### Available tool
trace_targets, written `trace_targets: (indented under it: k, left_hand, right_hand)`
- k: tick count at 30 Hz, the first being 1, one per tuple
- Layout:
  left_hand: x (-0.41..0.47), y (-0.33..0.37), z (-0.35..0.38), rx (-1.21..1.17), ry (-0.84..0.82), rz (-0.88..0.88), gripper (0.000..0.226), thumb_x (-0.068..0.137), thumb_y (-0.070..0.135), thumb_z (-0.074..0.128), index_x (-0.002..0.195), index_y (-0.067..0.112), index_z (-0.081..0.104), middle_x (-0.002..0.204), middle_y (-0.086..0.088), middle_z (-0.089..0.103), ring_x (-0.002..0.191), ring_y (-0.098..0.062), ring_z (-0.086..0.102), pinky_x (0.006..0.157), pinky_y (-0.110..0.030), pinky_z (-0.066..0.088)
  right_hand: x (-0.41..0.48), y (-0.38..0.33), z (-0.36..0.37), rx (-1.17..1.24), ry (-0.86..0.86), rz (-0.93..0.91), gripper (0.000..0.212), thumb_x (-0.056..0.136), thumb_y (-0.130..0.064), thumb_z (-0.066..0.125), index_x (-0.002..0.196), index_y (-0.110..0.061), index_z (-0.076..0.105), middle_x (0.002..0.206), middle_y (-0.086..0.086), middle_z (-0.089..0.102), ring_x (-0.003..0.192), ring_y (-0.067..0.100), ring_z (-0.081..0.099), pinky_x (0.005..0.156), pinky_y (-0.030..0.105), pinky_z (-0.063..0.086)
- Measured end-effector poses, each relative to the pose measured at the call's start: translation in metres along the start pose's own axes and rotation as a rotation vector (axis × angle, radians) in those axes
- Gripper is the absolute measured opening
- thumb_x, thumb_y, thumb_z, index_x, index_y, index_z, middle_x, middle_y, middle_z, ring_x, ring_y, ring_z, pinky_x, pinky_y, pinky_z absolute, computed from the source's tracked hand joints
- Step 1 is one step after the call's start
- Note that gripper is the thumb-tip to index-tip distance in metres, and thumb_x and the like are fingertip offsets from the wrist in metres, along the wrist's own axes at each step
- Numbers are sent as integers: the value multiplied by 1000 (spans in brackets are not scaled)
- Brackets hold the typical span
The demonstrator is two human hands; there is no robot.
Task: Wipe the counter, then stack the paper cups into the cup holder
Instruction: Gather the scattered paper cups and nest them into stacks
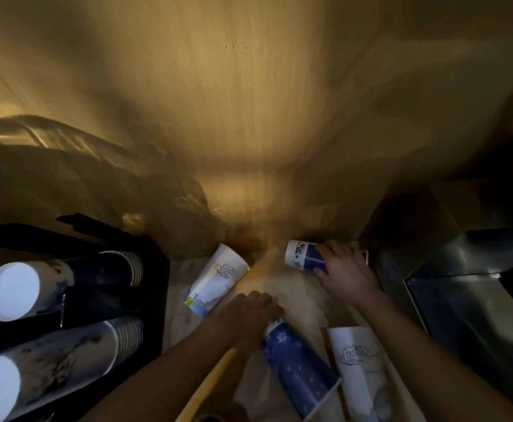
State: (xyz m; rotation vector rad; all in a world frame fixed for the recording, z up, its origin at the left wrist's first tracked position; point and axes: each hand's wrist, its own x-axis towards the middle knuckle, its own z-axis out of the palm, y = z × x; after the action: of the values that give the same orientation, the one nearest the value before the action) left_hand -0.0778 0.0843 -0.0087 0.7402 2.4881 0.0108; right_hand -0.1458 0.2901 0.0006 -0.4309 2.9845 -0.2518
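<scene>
View: head camera, looking steeply down; dim light, some blur.
Left hand (249, 315): wrapped over the closed end of the blue cup (298, 367), holding it. The cup lies on its side, long axis running from the hand toward the lower right.
Right hand (346, 269): fingers closed around the small blue-banded cup (302, 257), which lies tilted with one end pointing left.
Loose cups: white cup (218, 278) lies on the desk (294, 296) just left of the left hand, wide end up and away; second white cup (358, 370) lies beside the blue cup, under the right forearm.
Cup holder (145, 300): black rack at the left, already carrying two stacks of cups (66, 281) laid sideways.
Key relation: holder lies left of both hands — the left hand is the nearer one.
Clearance: open desk between hands and holder, apart from the white cup; a metal sink (462, 293) borders the right edge.
Stage (judged): stacking — wiping appears done.
</scene>
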Motion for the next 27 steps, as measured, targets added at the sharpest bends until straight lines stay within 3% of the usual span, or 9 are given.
trace_targets:
  k: [5, 9, 12, 16, 18, 20, 24, 27]
  left_hand:
    - [10, -2, 18, 34, -107, 51, 86, 77, 29, 71, 145, 26, 18, 155, -11, 17, 141, -32, 16, 112, -48, 18]
    - [9, -7, 24, 11, -131, 35, 91, 74, 29, 73, 145, 24, 16, 155, -12, 20, 140, -32, 21, 112, -48, 19]
    - [0, -12, 13, -52, -148, -46, 94, 67, 42, 76, 141, 25, 21, 146, -11, 33, 127, -31, 35, 105, -45, 26]
    - [-16, -14, -22, -228, 41, -184, 83, 59, 48, 78, 126, 27, 33, 127, -5, 50, 118, -28, 45, 97, -41, 35]
    - [-24, -11, -38, -385, 166, -233, 77, 59, 42, 81, 118, 27, 33, 123, -2, 50, 112, -24, 53, 83, -35, 45]
    - [-33, -6, -49, -401, 300, -253, 75, 59, 38, 82, 116, 25, 35, 120, 1, 50, 107, -22, 54, 73, -29, 41]
    - [-43, -2, -48, -294, 590, -223, 64, 67, 34, 76, 122, 26, 44, 119, 1, 51, 107, -20, 50, 76, -25, 33]
    - [-39, 2, -36, -404, 583, -168, 63, 72, 31, 73, 129, 29, 46, 125, -2, 49, 114, -22, 44, 95, -31, 35]
  right_hand:
    - [16, 9, 21, -87, -50, -28, 62, 88, -34, 49, 140, -13, 23, 146, 10, 31, 129, 26, 32, 105, 38, 22]
    - [18, 10, 36, -134, -10, -35, 63, 85, -32, 52, 139, -11, 26, 142, 14, 36, 126, 29, 34, 103, 41, 22]
    - [19, 12, 43, -136, -23, -22, 70, 81, -34, 55, 140, -13, 23, 141, 12, 37, 125, 29, 34, 103, 43, 20]
    - [19, 13, 46, -186, -56, -21, 77, 77, -39, 57, 139, -15, 19, 140, 10, 38, 124, 28, 35, 102, 44, 24]
    - [18, 11, 45, -220, -62, -8, 76, 78, -42, 57, 139, -17, 20, 138, 10, 40, 123, 29, 37, 100, 45, 26]
    - [16, 8, 44, -252, -75, 4, 71, 81, -38, 57, 138, -18, 20, 136, 12, 42, 121, 31, 39, 98, 47, 29]
    - [9, 4, 38, -201, -56, 56, 78, 77, -39, 62, 138, -20, 17, 132, 12, 45, 118, 31, 41, 95, 49, 32]
    - [7, 4, 30, -93, -9, 117, 88, 77, -45, 61, 142, -20, 7, 132, 16, 43, 119, 33, 40, 95, 49, 33]
